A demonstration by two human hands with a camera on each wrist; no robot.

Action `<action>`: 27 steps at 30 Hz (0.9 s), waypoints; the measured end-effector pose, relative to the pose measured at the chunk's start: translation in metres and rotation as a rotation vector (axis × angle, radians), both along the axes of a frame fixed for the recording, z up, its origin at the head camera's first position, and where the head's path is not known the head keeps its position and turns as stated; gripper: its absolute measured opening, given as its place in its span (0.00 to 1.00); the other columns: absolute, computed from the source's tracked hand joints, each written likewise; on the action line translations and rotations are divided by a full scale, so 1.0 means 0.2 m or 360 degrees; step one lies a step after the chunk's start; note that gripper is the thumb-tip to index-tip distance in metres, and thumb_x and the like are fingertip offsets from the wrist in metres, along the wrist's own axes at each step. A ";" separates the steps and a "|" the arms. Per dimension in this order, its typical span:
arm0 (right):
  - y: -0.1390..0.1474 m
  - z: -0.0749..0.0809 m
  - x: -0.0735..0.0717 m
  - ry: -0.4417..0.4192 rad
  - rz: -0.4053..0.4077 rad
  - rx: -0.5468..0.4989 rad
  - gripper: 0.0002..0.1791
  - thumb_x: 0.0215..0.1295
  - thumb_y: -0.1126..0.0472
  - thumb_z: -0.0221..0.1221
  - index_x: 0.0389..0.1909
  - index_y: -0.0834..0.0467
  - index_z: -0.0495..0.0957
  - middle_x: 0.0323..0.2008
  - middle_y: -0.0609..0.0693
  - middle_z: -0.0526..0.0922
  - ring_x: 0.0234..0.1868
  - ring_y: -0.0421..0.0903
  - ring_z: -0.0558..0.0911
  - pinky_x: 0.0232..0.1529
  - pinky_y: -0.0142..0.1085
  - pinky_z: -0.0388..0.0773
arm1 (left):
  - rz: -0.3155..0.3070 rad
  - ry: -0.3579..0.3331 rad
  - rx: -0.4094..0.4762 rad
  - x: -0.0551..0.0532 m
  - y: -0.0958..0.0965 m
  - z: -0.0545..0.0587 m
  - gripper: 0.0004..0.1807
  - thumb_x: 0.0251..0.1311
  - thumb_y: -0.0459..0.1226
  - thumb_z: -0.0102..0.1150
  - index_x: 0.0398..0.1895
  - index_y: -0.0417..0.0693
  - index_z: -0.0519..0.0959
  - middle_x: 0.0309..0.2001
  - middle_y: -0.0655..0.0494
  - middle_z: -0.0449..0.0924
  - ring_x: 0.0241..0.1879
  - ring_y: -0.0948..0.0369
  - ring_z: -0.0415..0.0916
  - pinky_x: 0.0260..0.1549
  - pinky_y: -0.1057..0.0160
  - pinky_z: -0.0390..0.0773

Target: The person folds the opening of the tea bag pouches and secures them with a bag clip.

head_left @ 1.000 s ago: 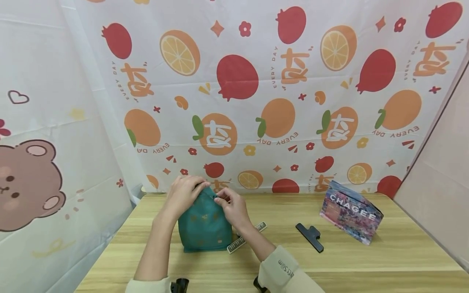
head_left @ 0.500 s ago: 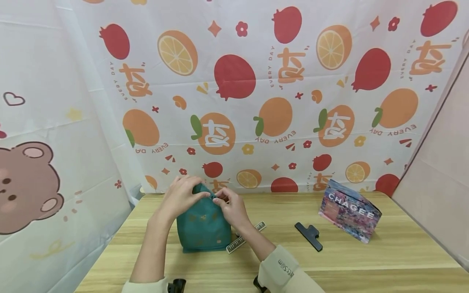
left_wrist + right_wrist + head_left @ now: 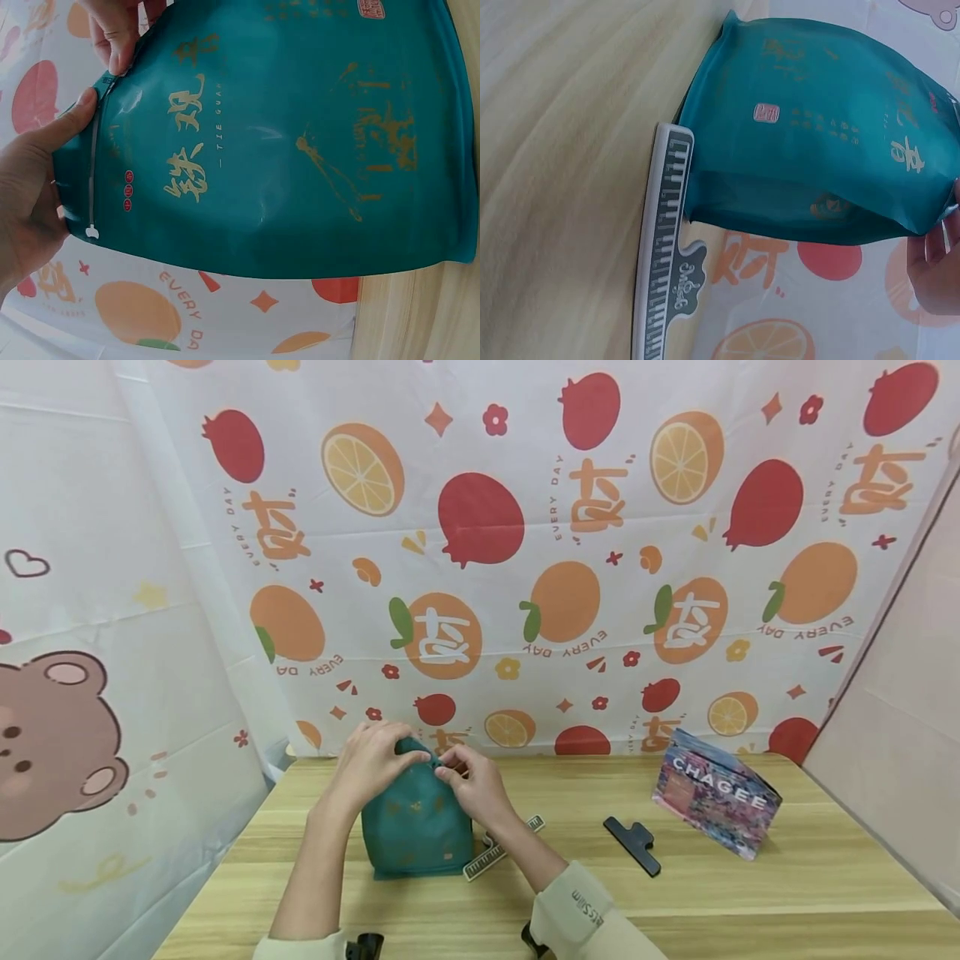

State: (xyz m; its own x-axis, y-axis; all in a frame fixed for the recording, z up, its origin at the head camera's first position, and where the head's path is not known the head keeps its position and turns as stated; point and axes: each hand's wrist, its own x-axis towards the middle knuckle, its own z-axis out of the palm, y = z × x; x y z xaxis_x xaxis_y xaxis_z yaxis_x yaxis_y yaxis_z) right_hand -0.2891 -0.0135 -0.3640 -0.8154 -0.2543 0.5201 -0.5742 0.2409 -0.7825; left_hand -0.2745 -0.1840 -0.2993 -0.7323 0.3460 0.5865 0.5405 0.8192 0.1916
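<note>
From head height we look down on a wooden table (image 3: pixel 570 893), with a fruit-print curtain (image 3: pixel 600 635) hanging beyond its far edge. A teal bag (image 3: pixel 412 831) with gold print stands upright on the table, nearer the left edge than the right. Both hands are at its top: the left hand (image 3: pixel 372 762) grips the upper left side, thumb in front and fingers behind, and the right hand (image 3: pixel 476 785) pinches the top close to the left thumb. In the left wrist view we make out a dark strip (image 3: pixel 93 165) just below the top, with a small white tab (image 3: pixel 91 232) at one end; we cannot tell whether the mouth is sealed.

A piano-print clip (image 3: pixel 664 240) lies at the bag's base on its right, partly hidden by the right forearm (image 3: pixel 532 855) in the head view. Farther towards the right edge lies a black clip (image 3: pixel 633 845), and a CHAGEE pack (image 3: pixel 718 793) stands near the far right corner.

What could go wrong, as we judge it: the smooth material may slip if either pinch slackens; uneven pressing along the strip could leave a gap; a sharp tug might tip the bag; a low forearm could knock the piano-print clip
</note>
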 end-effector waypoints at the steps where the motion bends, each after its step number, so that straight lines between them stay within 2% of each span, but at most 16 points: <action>1: 0.00 0.00 0.00 0.0008 0.0007 0.0015 0.04 0.63 0.62 0.57 0.34 0.58 0.77 0.30 0.44 0.77 0.28 0.39 0.75 0.29 0.31 0.74 | 0.0001 -0.0005 0.0001 0.00 0.00 0.00 0.11 0.46 0.42 0.70 0.26 0.47 0.80 0.25 0.59 0.77 0.29 0.57 0.73 0.38 0.53 0.67; 7: 0.01 0.01 0.02 0.0122 0.0024 0.0071 0.08 0.63 0.61 0.58 0.42 0.56 0.77 0.35 0.45 0.77 0.28 0.39 0.75 0.30 0.31 0.74 | -0.0012 -0.0011 -0.0003 0.00 0.01 0.00 0.11 0.45 0.42 0.70 0.27 0.46 0.80 0.25 0.59 0.78 0.29 0.57 0.73 0.38 0.52 0.68; 11: 0.00 0.01 0.02 0.0183 0.0041 0.0081 0.07 0.63 0.62 0.57 0.42 0.56 0.76 0.35 0.46 0.77 0.31 0.38 0.76 0.33 0.30 0.74 | -0.0053 -0.0025 0.0004 0.01 0.00 0.00 0.10 0.46 0.42 0.70 0.26 0.48 0.80 0.25 0.61 0.78 0.29 0.58 0.73 0.39 0.52 0.67; 19: -0.02 0.02 0.01 0.0108 0.0071 0.0027 0.04 0.63 0.65 0.57 0.38 0.56 0.76 0.34 0.46 0.77 0.33 0.41 0.76 0.35 0.33 0.74 | -0.0174 -0.0116 0.0022 0.01 -0.03 0.01 0.08 0.48 0.41 0.68 0.30 0.50 0.81 0.31 0.61 0.79 0.34 0.59 0.74 0.43 0.50 0.66; 23: -0.02 0.02 0.00 0.0103 0.0073 -0.0001 0.04 0.62 0.65 0.58 0.37 0.56 0.77 0.31 0.45 0.77 0.31 0.41 0.76 0.33 0.33 0.74 | -0.0195 -0.0178 0.0010 0.01 -0.04 0.02 0.07 0.50 0.40 0.66 0.31 0.51 0.80 0.31 0.62 0.79 0.35 0.58 0.73 0.44 0.49 0.65; 27: -0.02 0.02 0.00 0.0116 0.0066 -0.0012 0.04 0.61 0.66 0.59 0.36 0.56 0.77 0.31 0.45 0.77 0.31 0.40 0.75 0.33 0.33 0.74 | -0.0200 -0.0190 0.0015 0.01 -0.03 0.02 0.05 0.50 0.40 0.66 0.30 0.52 0.80 0.30 0.64 0.79 0.34 0.59 0.73 0.45 0.49 0.64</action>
